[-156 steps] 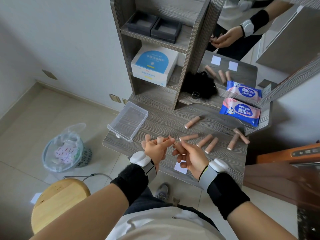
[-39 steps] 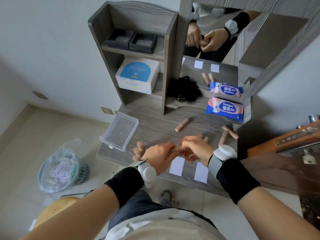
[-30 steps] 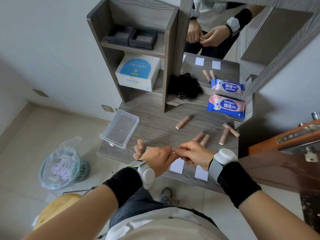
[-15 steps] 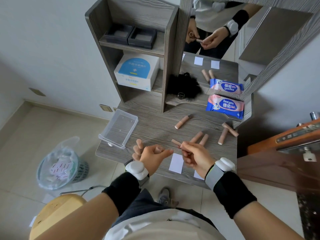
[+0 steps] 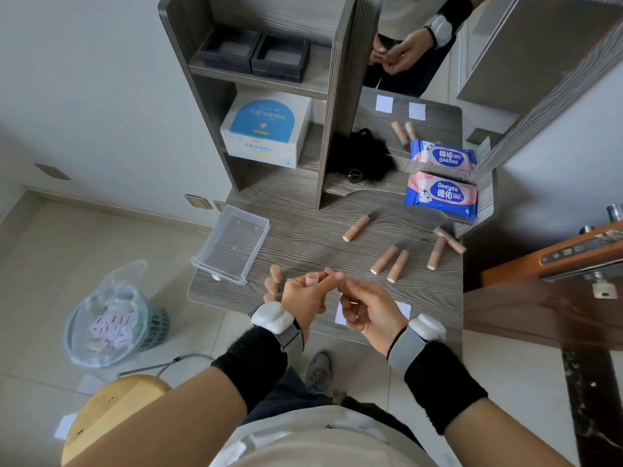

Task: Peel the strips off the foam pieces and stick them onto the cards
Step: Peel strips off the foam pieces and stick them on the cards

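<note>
Foam piece (image 5: 312, 279) now gripped in left hand (image 5: 301, 296), out of right hand (image 5: 369, 311); the latter's hold indiscernible

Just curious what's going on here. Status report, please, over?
Left hand grips a foam piece, end up. Right hand pinches beside it; strip too small to see. Cards on table under the hands. Nothing blocking.
</note>
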